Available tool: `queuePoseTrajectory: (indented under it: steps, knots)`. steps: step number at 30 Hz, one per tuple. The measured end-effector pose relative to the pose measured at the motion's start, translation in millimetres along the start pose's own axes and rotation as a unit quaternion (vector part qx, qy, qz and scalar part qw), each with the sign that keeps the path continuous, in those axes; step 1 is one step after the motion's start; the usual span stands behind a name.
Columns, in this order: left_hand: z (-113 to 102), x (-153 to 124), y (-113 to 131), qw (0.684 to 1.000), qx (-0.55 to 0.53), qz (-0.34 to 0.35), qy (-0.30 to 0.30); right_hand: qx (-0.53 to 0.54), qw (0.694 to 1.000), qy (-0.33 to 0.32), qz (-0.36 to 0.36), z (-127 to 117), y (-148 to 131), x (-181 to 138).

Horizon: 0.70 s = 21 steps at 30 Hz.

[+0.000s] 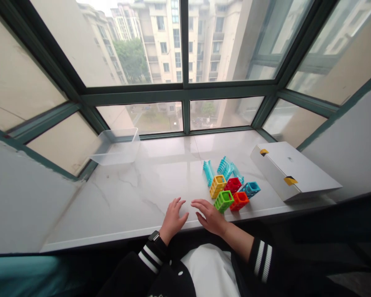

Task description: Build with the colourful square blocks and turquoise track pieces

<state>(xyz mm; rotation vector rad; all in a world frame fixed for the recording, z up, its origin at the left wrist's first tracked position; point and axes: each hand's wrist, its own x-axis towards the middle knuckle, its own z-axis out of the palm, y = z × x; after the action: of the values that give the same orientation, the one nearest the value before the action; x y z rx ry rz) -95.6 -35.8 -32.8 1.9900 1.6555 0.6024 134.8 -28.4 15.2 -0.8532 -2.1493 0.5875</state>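
My left hand lies flat on the white marble sill near its front edge, fingers spread, holding nothing. My right hand rests beside it, fingers stretched out and empty, just left of a green cage-like block. Behind that block sit a yellow block, a red block, an orange block and a blue block. Two light-blue curved ribbed pieces lie at the back of the group.
A clear plastic tub stands at the back left of the sill. A flat white box with yellow-black tape lies at the right. Window panes and dark frames close the sill on three sides.
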Motion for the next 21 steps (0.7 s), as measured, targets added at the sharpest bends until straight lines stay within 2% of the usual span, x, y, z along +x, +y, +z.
queuePoseTrajectory:
  steps: [4,8,14,21]
  knots:
    - [11,3,2,1.000,0.026,0.008,0.005,-0.030,0.998,-0.053,0.024,36,36,-18]
    - [22,5,5,0.998,0.045,0.027,0.023,-0.065,0.996,-0.042,0.045,56,53,-29]
    - [31,7,5,0.996,0.078,0.037,0.035,-0.064,0.995,-0.036,0.071,63,57,-32]
    - [31,8,5,0.995,0.085,0.038,0.039,-0.051,0.995,-0.034,0.078,63,58,-31]
